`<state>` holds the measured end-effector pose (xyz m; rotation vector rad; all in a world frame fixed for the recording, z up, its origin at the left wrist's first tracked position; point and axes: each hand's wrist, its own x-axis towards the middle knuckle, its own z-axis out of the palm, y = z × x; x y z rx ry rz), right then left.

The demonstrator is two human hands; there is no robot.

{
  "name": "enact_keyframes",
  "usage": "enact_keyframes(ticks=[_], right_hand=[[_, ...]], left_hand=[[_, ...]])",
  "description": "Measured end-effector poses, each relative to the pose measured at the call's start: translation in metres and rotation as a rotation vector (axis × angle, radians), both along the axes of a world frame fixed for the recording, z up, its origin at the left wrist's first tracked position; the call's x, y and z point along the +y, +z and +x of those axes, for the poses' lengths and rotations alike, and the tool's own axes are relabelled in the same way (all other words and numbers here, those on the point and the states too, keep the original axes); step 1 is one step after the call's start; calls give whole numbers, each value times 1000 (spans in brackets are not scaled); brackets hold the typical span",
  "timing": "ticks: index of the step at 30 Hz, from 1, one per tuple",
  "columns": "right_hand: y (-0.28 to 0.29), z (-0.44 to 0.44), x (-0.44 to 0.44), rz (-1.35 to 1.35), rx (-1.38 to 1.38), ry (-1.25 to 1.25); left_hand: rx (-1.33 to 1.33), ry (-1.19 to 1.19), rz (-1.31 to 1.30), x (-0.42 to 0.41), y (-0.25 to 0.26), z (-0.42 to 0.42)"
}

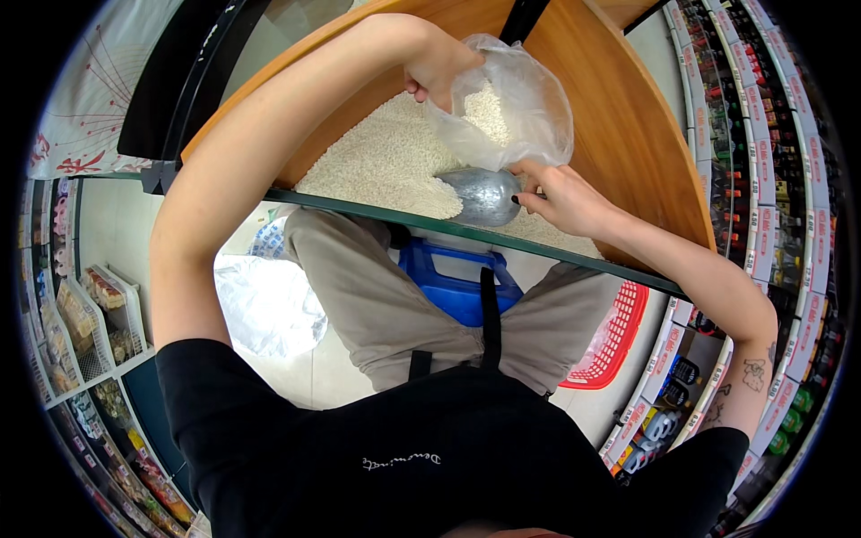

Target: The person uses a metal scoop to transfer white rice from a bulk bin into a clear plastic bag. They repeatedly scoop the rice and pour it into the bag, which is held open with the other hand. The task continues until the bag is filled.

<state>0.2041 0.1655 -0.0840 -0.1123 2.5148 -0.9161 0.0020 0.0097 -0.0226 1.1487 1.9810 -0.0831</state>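
My left hand [440,74] reaches over a wooden bin [605,128] and grips the rim of a clear plastic bag [541,101]. White rice grains [485,114] show inside the bag's open mouth. Below the bag, a metal scoop [488,198] lies on the loose rice [377,158], its front edge partly in the grains. My right hand [562,198] holds the scoop at its handle end, and its upper fingers touch the bag's lower edge. The handle itself is mostly hidden by the fingers.
A dark green edge [430,225] runs along the bin's near side. Beneath it are a blue plastic stool [444,289], a red basket [622,336] and a silvery bag [269,302] on the floor. Shelves of bottles [773,202] line the right; packaged foods [87,316] stand left.
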Motion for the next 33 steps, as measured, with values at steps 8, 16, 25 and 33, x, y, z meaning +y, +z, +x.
enact_keyframes(ticks=[8, 16, 25, 33], right_hand=[[22, -17, -4, -428, -150, -123], [59, -25, 0, -523, -22, -145], [106, -17, 23, -215, 322, -245], [109, -10, 44, 335, 665, -197]], left_hand=[[7, -26, -35, 1, 1, -2], [55, -31, -81, 1, 12, 6], [94, -127, 154, -6, -20, -11], [43, -19, -7, -1, -7, -1]])
